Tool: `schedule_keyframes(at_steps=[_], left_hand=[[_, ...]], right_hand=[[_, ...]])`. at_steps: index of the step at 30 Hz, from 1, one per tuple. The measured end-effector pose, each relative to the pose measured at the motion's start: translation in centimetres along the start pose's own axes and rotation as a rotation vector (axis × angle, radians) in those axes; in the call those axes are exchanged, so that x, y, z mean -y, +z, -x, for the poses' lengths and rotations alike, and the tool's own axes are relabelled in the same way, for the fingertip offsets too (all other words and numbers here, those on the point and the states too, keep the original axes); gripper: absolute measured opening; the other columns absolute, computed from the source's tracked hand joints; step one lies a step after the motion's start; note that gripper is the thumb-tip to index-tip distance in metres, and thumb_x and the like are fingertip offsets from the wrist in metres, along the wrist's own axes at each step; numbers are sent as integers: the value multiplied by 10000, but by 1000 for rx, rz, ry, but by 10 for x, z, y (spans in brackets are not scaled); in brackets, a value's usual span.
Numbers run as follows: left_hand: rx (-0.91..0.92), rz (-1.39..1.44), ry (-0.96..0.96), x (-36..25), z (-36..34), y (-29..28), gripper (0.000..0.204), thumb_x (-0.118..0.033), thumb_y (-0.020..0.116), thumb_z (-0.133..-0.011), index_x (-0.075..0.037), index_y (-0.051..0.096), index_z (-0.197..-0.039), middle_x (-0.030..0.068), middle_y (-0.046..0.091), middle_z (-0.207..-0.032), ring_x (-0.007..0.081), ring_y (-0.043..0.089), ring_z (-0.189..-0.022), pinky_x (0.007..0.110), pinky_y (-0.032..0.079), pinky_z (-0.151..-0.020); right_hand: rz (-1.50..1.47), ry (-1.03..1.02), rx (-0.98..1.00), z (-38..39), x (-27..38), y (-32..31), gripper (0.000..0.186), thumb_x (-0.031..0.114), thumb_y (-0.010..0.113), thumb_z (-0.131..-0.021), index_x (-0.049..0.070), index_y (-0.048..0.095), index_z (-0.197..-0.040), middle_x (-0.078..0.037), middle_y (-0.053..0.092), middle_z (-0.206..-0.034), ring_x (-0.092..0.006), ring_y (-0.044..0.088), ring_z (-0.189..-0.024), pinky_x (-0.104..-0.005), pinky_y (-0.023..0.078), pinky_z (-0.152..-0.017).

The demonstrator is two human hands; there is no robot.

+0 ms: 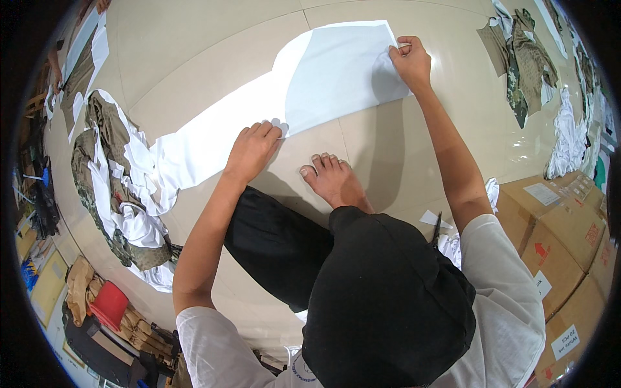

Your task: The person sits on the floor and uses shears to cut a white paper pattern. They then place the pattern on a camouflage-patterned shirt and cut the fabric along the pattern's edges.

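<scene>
A long piece of white cloth (220, 126) lies across the tiled floor. At its right end a smooth pale blue-grey panel (343, 71) shows; I cannot tell whether it is a separate layer or a folded part. My right hand (412, 63) pinches the panel's far right edge between thumb and fingers. My left hand (257, 147) is closed at the near edge, its fingertips pressed together where the white cloth meets the panel. The cloth's left end runs crumpled into a heap of camouflage and white fabric (123, 187).
My bare foot (333, 181) rests on the floor just short of the cloth. Cardboard boxes (563, 226) stand at the right. More camouflage pieces (527, 61) lie at the far right. A dark narrow tool (437, 228) lies by white scraps. Another person's hand (55, 71) shows at far left.
</scene>
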State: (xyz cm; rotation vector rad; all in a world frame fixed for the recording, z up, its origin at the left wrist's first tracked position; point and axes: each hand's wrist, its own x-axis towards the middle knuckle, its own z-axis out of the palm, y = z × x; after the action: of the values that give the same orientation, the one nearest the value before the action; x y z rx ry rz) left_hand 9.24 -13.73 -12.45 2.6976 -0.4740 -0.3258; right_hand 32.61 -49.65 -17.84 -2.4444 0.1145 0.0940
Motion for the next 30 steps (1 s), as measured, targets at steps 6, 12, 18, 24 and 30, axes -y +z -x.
schedule_keyframes(at_steps=[6,12,18,24,30], left_hand=[[-6,-23,17,0,1,1,125,-128,712,-906,-67,650,-996,93,651,-972,290,665,-960,421,516,-824],[-3,-36,26,-1,0,3,114,-108,706,-908,-55,645,-988,115,674,-976,300,685,-943,424,533,-805],[13,-42,30,-3,0,2,112,-107,707,-908,-49,641,-978,124,682,-980,305,692,-936,422,542,-799],[28,-46,28,-2,1,3,115,-115,710,-910,-49,643,-977,124,672,-969,309,688,-932,426,537,-804],[66,44,1,-7,-4,-9,132,-129,694,-935,-36,648,-1016,123,669,-974,328,673,-940,445,528,-831]], right_hand=[[-6,-11,7,-1,-2,0,438,296,783,-863,59,671,-1214,-116,781,-945,-317,750,-906,-422,578,-865],[-8,-15,23,-3,-4,0,443,301,778,-862,62,671,-1219,-117,777,-950,-318,750,-902,-419,579,-858],[6,-10,31,-2,-2,-2,445,307,775,-863,64,674,-1222,-114,778,-954,-308,750,-904,-417,579,-859],[12,-6,44,-2,0,-3,445,308,776,-863,63,675,-1220,-112,780,-959,-305,749,-910,-415,577,-861],[16,-57,-12,2,1,-4,492,316,782,-877,41,638,-1258,-114,760,-961,-327,735,-907,-427,574,-844]])
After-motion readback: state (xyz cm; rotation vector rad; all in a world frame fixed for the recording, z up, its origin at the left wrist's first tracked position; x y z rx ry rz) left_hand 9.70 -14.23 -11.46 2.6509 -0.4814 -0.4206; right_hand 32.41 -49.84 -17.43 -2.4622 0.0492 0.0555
